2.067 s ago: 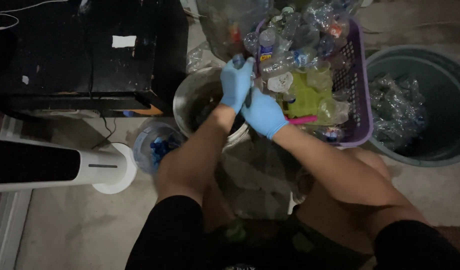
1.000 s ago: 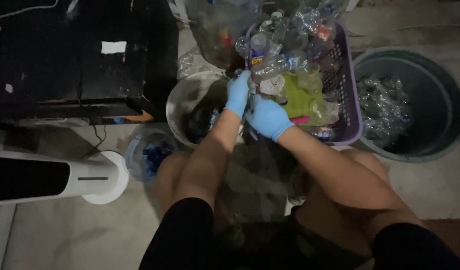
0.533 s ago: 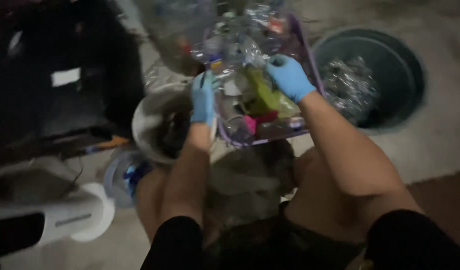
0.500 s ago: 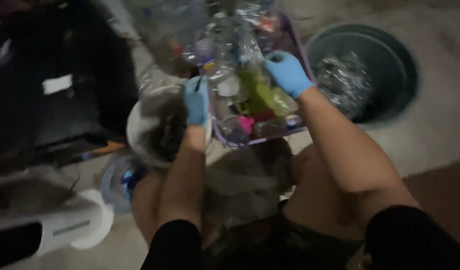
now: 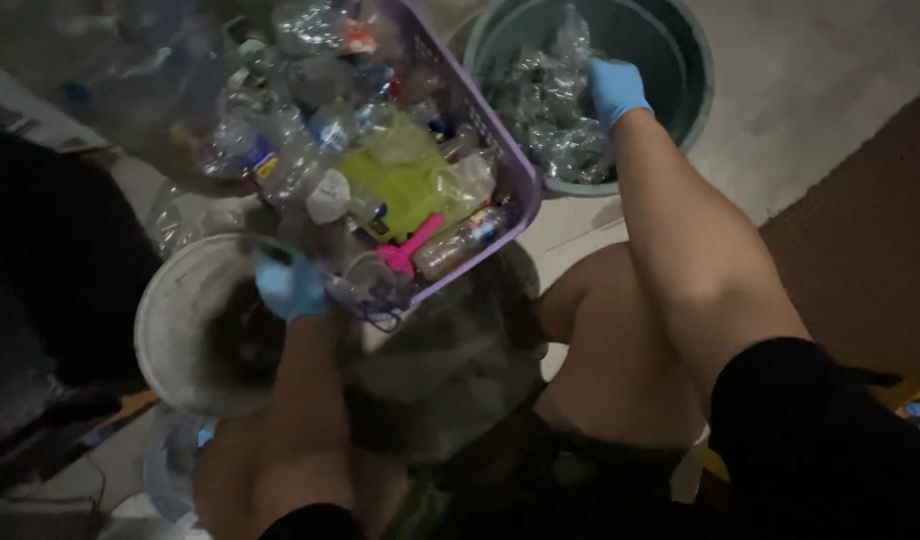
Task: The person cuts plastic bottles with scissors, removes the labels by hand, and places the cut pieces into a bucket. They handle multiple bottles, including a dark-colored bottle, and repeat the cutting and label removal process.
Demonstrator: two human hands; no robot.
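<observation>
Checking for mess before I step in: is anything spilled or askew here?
Nothing looks spilled. The purple basket is heaped with plastic bottles. The right hand is in the dark round bin of crushed plastic; the left hand is over the white bucket.

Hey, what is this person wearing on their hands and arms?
Both hands wear thin light-blue disposable gloves ending at the wrist: left hand, right hand. The forearms are bare, and black sleeves cover the upper arms. No watch or jewellery shows.

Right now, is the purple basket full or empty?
Full. The purple basket is heaped with clear plastic bottles and a yellow-green container, rising above its rim.
</observation>
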